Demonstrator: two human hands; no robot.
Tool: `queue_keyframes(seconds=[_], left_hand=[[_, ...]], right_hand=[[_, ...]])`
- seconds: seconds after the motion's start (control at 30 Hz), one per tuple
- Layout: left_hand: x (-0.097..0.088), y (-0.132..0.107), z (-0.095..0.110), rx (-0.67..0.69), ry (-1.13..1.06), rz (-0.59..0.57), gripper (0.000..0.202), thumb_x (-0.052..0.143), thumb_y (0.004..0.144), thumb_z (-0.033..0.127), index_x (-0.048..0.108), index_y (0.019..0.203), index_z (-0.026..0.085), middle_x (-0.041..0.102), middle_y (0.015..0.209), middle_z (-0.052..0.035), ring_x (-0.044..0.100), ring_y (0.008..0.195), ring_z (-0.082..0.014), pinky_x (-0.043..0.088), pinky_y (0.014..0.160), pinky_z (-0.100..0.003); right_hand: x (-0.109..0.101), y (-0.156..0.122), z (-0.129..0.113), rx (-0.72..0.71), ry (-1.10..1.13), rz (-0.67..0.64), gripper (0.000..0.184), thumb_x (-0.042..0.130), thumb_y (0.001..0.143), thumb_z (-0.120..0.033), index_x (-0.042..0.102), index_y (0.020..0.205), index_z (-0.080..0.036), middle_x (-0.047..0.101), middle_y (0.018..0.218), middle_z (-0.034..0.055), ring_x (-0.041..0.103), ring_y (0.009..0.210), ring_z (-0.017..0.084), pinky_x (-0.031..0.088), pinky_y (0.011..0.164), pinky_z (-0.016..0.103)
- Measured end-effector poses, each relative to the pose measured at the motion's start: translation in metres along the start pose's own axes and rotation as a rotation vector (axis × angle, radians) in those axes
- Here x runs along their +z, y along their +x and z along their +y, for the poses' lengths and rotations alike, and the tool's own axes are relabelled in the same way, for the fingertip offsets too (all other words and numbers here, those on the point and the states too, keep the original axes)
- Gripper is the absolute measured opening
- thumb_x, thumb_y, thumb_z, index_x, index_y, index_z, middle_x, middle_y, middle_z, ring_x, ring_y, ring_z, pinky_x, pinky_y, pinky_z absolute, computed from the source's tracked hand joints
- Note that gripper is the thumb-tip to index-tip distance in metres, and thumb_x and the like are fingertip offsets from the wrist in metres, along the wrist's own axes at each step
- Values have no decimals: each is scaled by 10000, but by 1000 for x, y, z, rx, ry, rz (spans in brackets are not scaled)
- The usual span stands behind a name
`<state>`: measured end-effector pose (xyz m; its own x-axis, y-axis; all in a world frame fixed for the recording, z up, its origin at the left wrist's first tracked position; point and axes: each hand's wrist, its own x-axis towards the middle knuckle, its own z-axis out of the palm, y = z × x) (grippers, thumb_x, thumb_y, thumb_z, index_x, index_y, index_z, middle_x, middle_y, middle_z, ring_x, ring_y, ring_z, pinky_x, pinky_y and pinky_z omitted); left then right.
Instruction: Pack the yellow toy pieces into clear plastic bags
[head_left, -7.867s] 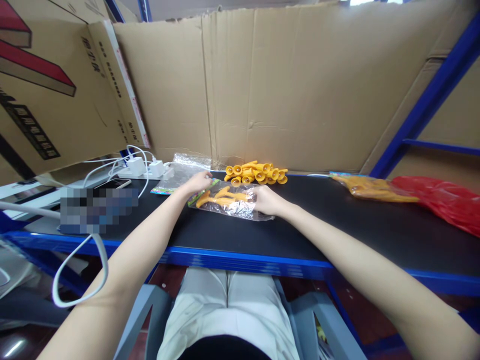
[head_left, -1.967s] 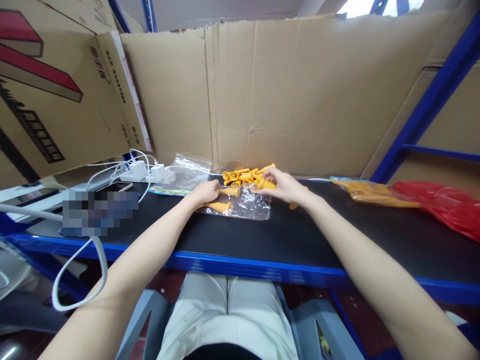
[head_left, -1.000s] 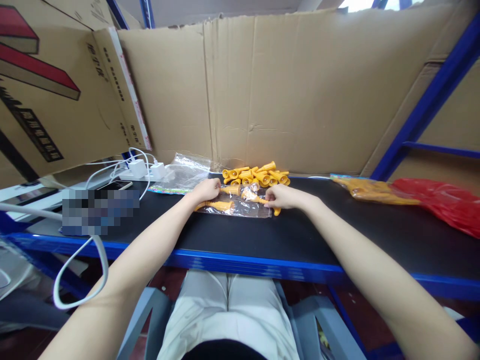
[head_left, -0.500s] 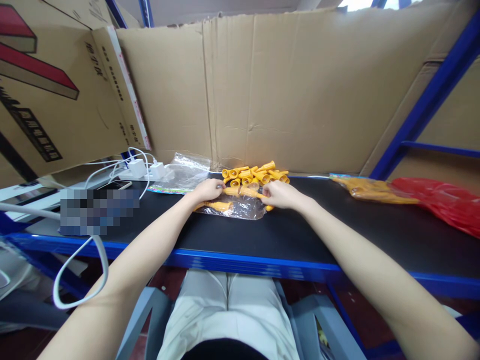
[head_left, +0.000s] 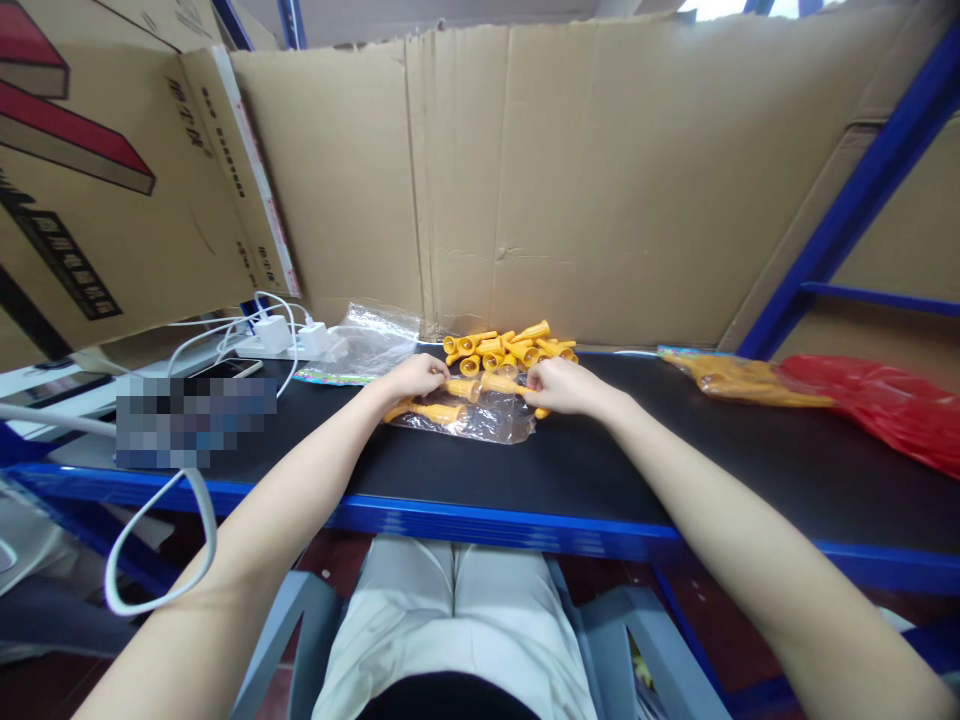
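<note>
My left hand [head_left: 421, 378] is closed on the narrow end of a yellow plastic horn [head_left: 466, 389], whose flared mouth points right. Facing it, a second yellow horn [head_left: 496, 383] is pinched by its thin end in my right hand [head_left: 556, 386]. A small gap separates the two wide mouths. Beneath them a clear plastic bag [head_left: 499, 420] lies on the black tabletop, with another yellow horn [head_left: 442, 413] at its left part. Just behind my hands is a heap of several yellow horns [head_left: 510, 348]. My fingers partly cover the thin ends.
Left of the heap lie another clear bag [head_left: 371, 335] and white chargers [head_left: 274, 335] with cables. A filled bag of yellow pieces [head_left: 739, 382] and a red bag [head_left: 885, 405] are at the right. Cardboard [head_left: 600, 190] walls the back; a blue rail [head_left: 510, 530] edges the table.
The two held horns have parted slightly, from mouths almost touching to a visible gap. My left hand has shifted a little left; my right hand is nearly where it was.
</note>
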<state>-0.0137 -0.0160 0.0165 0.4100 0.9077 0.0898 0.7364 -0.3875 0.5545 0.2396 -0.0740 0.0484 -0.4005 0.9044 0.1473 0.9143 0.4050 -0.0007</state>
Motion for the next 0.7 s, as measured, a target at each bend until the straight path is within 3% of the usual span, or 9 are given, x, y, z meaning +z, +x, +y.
queue_keyframes(seconds=[0.13, 0.23, 0.33, 0.43, 0.57, 0.7], left_hand=[[-1, -2, 5, 0, 23, -19, 259, 442, 667, 176, 657, 804, 129, 507, 454, 10, 482, 418, -98, 388, 473, -209], [-1, -2, 8, 0, 67, 11, 275, 437, 683, 172, 657, 844, 133, 571, 532, -10, 514, 460, -108, 407, 513, -219], [-2, 1, 5, -2, 188, 179, 306, 446, 699, 172, 643, 931, 149, 662, 805, -70, 599, 675, -158, 441, 651, -252], [-3, 6, -6, -106, 305, 334, 321, 466, 717, 201, 617, 991, 128, 641, 999, -146, 594, 894, -233, 432, 758, -304], [-2, 12, -19, -253, 385, 256, 256, 510, 704, 249, 647, 879, 121, 662, 913, -167, 607, 872, -259, 442, 721, -305], [0, 14, -20, -208, 430, 208, 217, 498, 697, 209, 665, 815, 136, 673, 875, -152, 615, 846, -242, 444, 709, -289]], right_hand=[[-2, -1, -2, 3, -1, -6, 173, 524, 702, -268, 638, 656, -147, 624, 659, 76, 538, 576, 171, 338, 491, 261], [0, -1, -2, -15, -8, -5, 188, 514, 717, -283, 628, 644, -152, 620, 647, 63, 536, 573, 161, 323, 488, 253], [2, -1, -2, -35, -7, 5, 178, 520, 722, -289, 625, 656, -161, 626, 658, 44, 539, 569, 146, 314, 488, 240], [3, -1, -3, -42, -10, 21, 220, 520, 744, -345, 633, 678, -168, 632, 670, 39, 547, 579, 144, 310, 488, 235], [5, -1, -5, -31, -12, 45, 269, 507, 777, -397, 663, 729, -183, 654, 714, 45, 578, 627, 158, 340, 521, 237], [12, 0, -9, -18, -45, 110, 299, 473, 815, -411, 685, 791, -201, 664, 741, 61, 601, 673, 184, 372, 551, 250]])
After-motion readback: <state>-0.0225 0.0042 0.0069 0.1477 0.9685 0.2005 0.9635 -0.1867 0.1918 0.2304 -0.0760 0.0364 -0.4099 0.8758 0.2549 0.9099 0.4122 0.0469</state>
